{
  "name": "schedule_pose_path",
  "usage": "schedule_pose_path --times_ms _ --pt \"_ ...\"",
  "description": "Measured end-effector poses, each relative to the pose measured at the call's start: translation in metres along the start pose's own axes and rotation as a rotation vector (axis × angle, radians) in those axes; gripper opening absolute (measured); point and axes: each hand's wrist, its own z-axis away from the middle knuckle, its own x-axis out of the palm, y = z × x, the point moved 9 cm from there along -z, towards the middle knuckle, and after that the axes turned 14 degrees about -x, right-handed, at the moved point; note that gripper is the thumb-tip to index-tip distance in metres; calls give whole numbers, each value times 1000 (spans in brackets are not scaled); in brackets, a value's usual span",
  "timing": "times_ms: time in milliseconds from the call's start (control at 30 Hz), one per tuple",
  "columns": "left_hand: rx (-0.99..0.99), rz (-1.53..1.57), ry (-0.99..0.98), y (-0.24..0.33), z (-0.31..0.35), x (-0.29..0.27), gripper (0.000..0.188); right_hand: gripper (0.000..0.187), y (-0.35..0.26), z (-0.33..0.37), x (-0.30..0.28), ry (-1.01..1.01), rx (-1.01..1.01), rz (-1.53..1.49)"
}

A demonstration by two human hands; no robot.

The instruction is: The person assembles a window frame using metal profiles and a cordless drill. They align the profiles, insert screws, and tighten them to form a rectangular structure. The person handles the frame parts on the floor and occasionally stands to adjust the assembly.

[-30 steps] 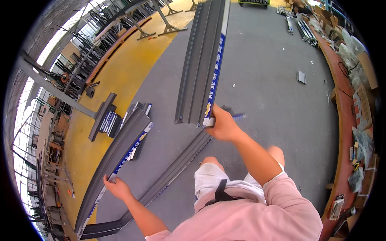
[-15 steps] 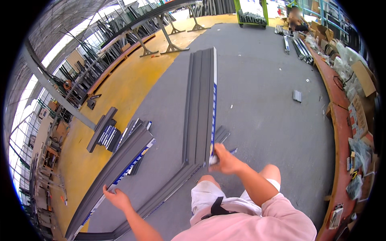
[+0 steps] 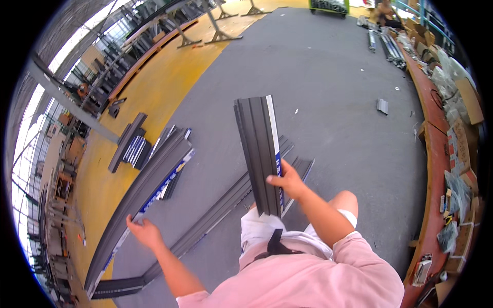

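My right hand (image 3: 290,180) grips a dark grey grooved metal profile (image 3: 255,143) by its right edge, thumb over its face. This piece is raised and tilted in front of my knees, with a white and blue strip along that edge. On the left, my left hand (image 3: 145,232) has its fingers at the edge of a long grey profile (image 3: 134,197) with a similar strip; its fingertips are partly hidden. A longer grey profile (image 3: 213,214) runs diagonally across the floor, meeting a short dark piece (image 3: 120,286) at the lower left.
Stacked short profiles (image 3: 134,149) lie on the yellow floor strip at left. A red-brown bench (image 3: 435,179) with boxes and plastic bags runs along the right. A small grey offcut (image 3: 382,106) lies on the floor. At the far right sits another person (image 3: 385,15).
The profile in my right hand has come up and nearer, its lower end now apart from the floor profile. My left hand stays at the long profile's edge. The view has tilted down.
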Motion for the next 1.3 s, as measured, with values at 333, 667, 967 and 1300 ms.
schedule_pose_path --times_ms 333,667,967,1300 --pt "96 4 -163 71 44 24 52 41 7 -29 67 -357 -110 896" --pt "437 -36 -321 201 23 27 28 37 63 -68 119 -411 -150 987" --pt "650 -223 -838 272 -28 144 30 27 81 -104 142 -336 -169 958" --pt "472 -389 -1420 252 -2 230 55 26 90 -105 177 -268 -254 817"
